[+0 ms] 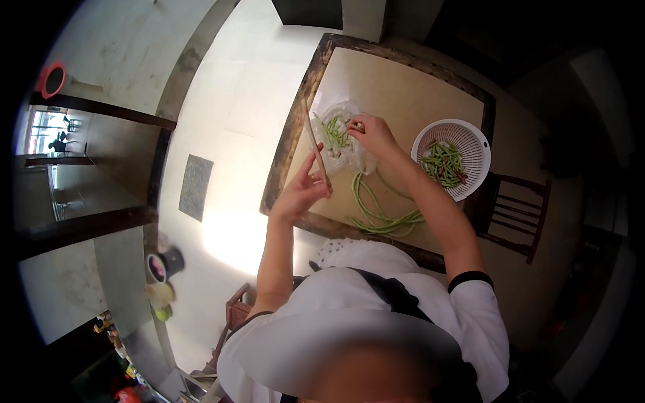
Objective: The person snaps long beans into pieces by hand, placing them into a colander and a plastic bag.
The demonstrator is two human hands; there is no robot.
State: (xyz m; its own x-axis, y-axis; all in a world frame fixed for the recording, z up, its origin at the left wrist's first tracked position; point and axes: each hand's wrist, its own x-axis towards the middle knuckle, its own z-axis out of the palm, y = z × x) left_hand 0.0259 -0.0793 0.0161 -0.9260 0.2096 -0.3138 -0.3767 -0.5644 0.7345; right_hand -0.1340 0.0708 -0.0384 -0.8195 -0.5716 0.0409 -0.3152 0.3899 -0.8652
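The left hand (302, 195) grips a long bean (314, 134). Beside it, a plastic bag (330, 160) with green pieces (334, 132) lies on the tabletop (403, 84). The right hand (374, 138) curls its fingers together over the bag, any grip unclear. Loose beans (376, 220) lie nearer the body; rightmost, a white basket (476, 144) holds cut beans (443, 162).

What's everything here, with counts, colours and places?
Square wood-edged table: one, beige and brown, centre.
Round plastic colander: one, white, table's right.
Short bean pieces: many, mostly green, in colander.
Crumpled plastic bag: one, whitish, table's left half.
Small slender pieces: several, green, at bag.
Long slender beans: several, green, table's near side.
Long thin strip: one, brownish, table's left.
Slatted wooden chair: one, brown, right of table.
Rectangular floor patch: one, grey, left.
Round-rimmed container: one, red, upper left.
Short-sleeved shirt: one, white, bottom.
Left hand: one, bare, holding strip.
Right hand: one, bare, at bag.
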